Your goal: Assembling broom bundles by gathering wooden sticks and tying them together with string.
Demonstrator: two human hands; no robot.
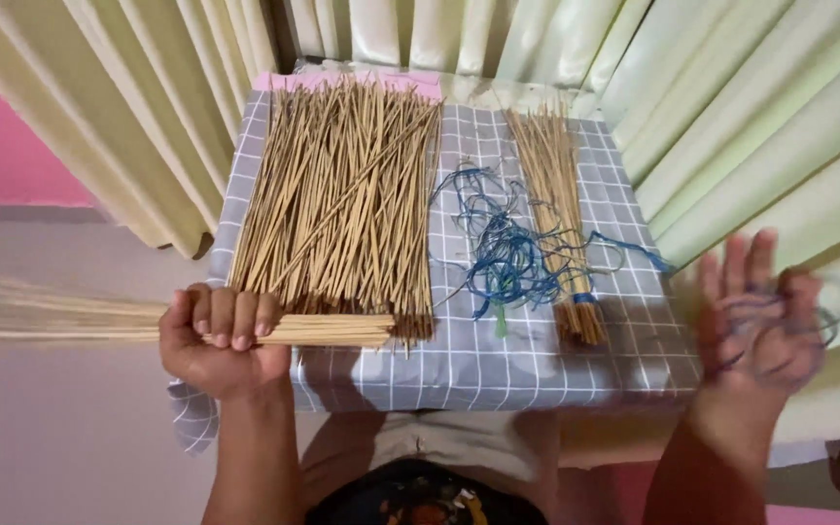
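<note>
Over table [498, 374], left hand [221, 340] grips stick bundle [332, 331].

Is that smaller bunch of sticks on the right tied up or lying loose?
Tied. The smaller bunch of sticks has a blue thread band wrapped around its near end, pinching it narrow while the far ends fan out.

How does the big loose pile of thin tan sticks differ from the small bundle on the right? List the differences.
The big loose pile of thin tan sticks is wide and fanned out; the small bundle of thin tan sticks is narrow. The pile is unbound, while the bundle is tied with blue thread near its near end. The blue thread tangle overlaps the bundle and lies beside the pile. Both lie lengthwise on the grey checked cloth.
</note>
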